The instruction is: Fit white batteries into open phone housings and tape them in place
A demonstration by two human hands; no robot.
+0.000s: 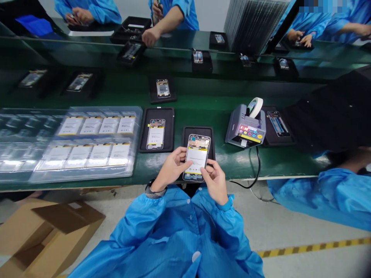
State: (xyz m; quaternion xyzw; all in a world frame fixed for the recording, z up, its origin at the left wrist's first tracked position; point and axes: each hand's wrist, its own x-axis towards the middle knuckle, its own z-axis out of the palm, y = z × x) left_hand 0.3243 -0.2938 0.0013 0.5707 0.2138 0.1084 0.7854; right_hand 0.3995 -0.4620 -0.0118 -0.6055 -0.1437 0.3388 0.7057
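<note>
An open phone frame (197, 156) with a white battery in it is held above a black tray (198, 133) at the near edge of the green bench. My left hand (171, 170) grips its left side, thumb lying on the battery. My right hand (215, 181) pinches its lower right corner. A second phone frame (155, 133) with a battery lies in another black tray (170, 129) just to the left.
Clear plastic trays of white batteries (95, 141) lie at the left. A grey tape dispenser (245, 127) stands at the right, its black cable hanging over the edge. A co-worker's blue sleeve (327, 197) is at the right. Cardboard boxes (43, 231) sit on the floor. Other workers stand across the conveyor.
</note>
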